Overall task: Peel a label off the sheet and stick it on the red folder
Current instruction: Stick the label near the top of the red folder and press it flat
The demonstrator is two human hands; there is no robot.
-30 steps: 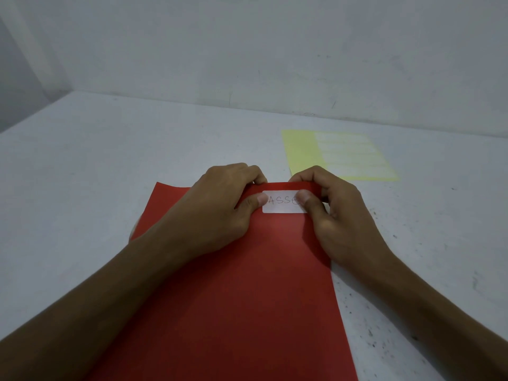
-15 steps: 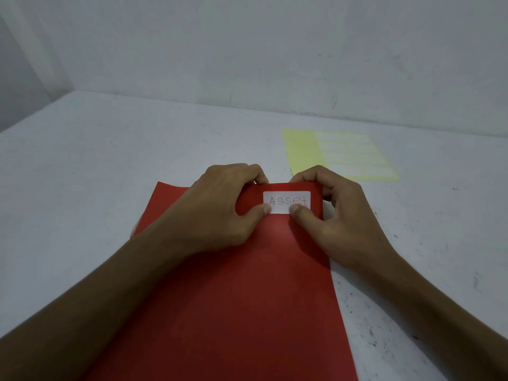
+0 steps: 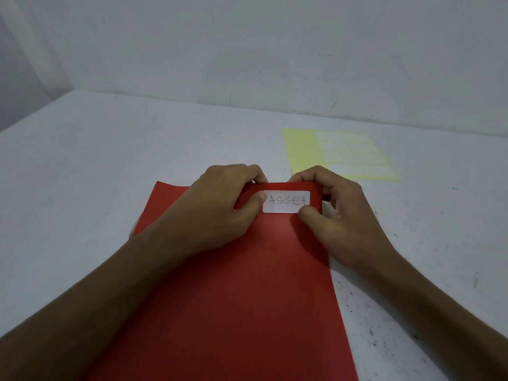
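The red folder (image 3: 247,298) lies flat on the white table, long side running away from me. A white label (image 3: 286,202) reading "Asset" sits flat near the folder's far right corner. My left hand (image 3: 220,210) grips the folder's far edge, fingers curled over it, its thumb touching the label's left end. My right hand (image 3: 338,215) grips the far right corner the same way, thumb pressing at the label's lower right corner. The yellow label sheet (image 3: 341,154) lies beyond my right hand, with white labels on its right part.
The white table (image 3: 110,160) runs back to a pale wall. Dark specks mark the table surface to the right of the folder.
My right thumb slid rightward off the label, uncovering the whole word. The left thumb stays at the label's left end. The folder has not moved.
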